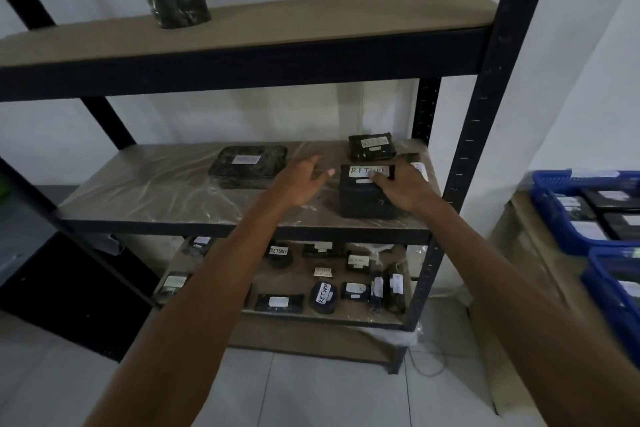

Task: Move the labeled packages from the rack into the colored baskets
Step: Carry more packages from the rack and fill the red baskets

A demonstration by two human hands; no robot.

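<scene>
Your right hand [398,189] grips the RETURN package [360,199] on the middle shelf [138,191], your left hand [298,184] is open at its 9 o'clock, and the blue baskets [540,199] at 3 o'clock hold some packages [588,229], but many are left on the rack [485,114].

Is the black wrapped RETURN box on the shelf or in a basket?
On shelf: black box rests on middle shelf, right hand touching it.
</scene>
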